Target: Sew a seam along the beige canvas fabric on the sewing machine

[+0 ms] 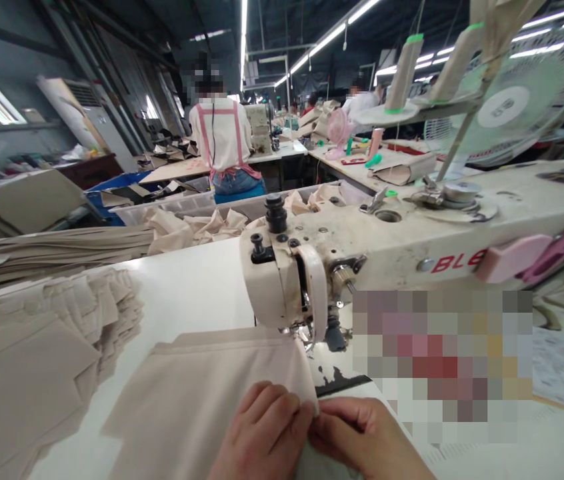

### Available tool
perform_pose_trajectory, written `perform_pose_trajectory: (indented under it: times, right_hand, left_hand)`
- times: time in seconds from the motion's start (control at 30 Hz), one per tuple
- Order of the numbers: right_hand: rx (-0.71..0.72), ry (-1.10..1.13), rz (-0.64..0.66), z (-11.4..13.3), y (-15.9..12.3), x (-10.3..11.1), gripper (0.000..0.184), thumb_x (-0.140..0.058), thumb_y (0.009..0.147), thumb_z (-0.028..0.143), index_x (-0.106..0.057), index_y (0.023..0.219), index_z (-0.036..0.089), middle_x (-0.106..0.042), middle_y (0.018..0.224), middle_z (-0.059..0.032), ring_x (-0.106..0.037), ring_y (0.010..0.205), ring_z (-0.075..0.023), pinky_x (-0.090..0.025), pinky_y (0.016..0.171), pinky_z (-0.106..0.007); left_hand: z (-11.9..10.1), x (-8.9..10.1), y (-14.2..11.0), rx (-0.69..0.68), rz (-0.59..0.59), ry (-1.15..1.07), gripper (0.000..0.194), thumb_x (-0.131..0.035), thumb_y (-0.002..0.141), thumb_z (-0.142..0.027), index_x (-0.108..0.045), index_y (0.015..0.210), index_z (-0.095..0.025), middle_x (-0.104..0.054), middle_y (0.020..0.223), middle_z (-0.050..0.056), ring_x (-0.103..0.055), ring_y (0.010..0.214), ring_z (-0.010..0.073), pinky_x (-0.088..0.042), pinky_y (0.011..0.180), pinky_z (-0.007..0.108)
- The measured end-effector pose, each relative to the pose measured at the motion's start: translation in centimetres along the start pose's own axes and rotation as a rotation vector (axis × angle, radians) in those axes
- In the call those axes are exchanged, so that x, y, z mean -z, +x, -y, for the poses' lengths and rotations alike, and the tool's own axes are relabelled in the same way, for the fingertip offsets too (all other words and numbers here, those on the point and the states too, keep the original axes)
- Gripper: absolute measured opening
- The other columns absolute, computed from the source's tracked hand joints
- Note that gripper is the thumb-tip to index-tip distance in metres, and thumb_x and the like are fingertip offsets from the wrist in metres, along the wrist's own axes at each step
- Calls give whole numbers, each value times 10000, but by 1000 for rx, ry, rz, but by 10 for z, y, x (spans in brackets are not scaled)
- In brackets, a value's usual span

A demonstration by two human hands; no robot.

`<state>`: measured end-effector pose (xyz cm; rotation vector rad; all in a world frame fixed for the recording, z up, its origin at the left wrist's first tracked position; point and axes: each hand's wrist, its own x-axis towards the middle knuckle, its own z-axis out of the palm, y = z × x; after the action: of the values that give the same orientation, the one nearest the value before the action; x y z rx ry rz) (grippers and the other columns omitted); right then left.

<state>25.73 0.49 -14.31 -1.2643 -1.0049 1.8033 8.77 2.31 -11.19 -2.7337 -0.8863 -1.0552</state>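
A beige fabric piece (192,387) lies flat on the white table, its far right corner under the needle area of a sewing machine (287,280). My left hand (267,433) rests on the cloth near its right edge, fingers curled and gripping that edge. Close against it, my right hand (362,433) pinches the same edge between thumb and fingers. Both hands sit just in front of the presser foot, which is partly hidden behind the machine head. Stacked beige fabric pieces (27,373) spread over the table at the left.
Behind the table stands a plastic bin (127,215) of beige cloth. Thread cones (405,73) and a large fan (507,107) rise at the right. A pink scissors-like tool (562,250) hangs on the machine arm. Farther back, a person (222,137) in an apron faces away.
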Motion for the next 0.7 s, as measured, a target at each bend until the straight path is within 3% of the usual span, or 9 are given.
perform_pose_trajectory:
  times: [0.13,0.2,0.27,0.33,0.37,0.43,0.53,0.6,0.7]
  right_hand:
    - [-32,-56,74,5,-3,3,276,-681,751,429,-707,634,180,-496,531,33,-539,611,-155,-475,691,-278]
    - [5,-119,58,8,-7,8,213,-662,774,376,-709,692,185,-589,653,1,-598,636,-165,-516,666,-279]
    - [258,-369,-62,12,-10,16,111,-633,800,277,-706,852,210,-654,884,-51,-652,759,-196,-555,670,-286]
    - [661,-777,-140,17,-9,23,225,-587,846,166,-660,1044,244,-651,1099,-82,-643,979,-227,-571,794,-320]
    - [849,-964,-114,19,-7,26,256,-557,877,129,-641,1087,250,-661,1121,-77,-620,1058,-229,-557,862,-334]
    - [1058,-1179,26,24,0,28,236,-496,936,104,-654,1034,248,-711,1018,-39,-630,1047,-200,-542,904,-310]
    - [1135,-1243,145,29,10,25,277,-434,975,110,-673,911,233,-724,829,-12,-674,836,-155,-560,811,-240]
    - [1144,-1256,168,31,13,23,275,-431,977,114,-679,923,220,-730,825,-30,-677,798,-156,-561,797,-235]
    - [1190,-1283,185,33,16,23,382,-315,1012,134,-686,931,179,-735,810,-67,-691,805,-168,-565,803,-232]
  left_hand:
    - [2,-2,-6,17,88,-67,188,-424,992,-157,-603,1043,-125,-682,811,35,-592,725,142,-527,681,233]
    - [1,-4,-10,24,105,-72,182,-420,991,-156,-592,1043,-126,-679,822,43,-593,736,151,-532,689,238]
    - [-2,-5,-11,36,96,-65,173,-421,985,-143,-586,1032,-132,-674,823,48,-587,727,155,-530,679,242]
    - [-4,-4,-10,30,97,-88,194,-389,997,-158,-580,1022,-128,-672,836,62,-588,732,163,-530,677,253]
    - [-4,-3,-8,31,89,-119,220,-361,1005,-167,-577,980,-132,-666,809,59,-582,706,159,-524,648,246]
    - [0,1,-2,94,115,-188,262,-338,1007,-177,-563,875,-161,-641,735,37,-566,656,152,-506,598,237]
    - [15,8,10,266,273,-185,111,-486,926,-155,-594,914,-180,-658,836,40,-599,782,184,-526,716,287]
    - [29,9,14,303,365,-155,209,-556,874,-124,-607,1065,-192,-668,1029,49,-595,959,223,-512,870,353]
    - [47,6,13,271,397,-151,282,-556,877,-109,-604,1130,-225,-662,1122,28,-588,1009,226,-505,903,361]
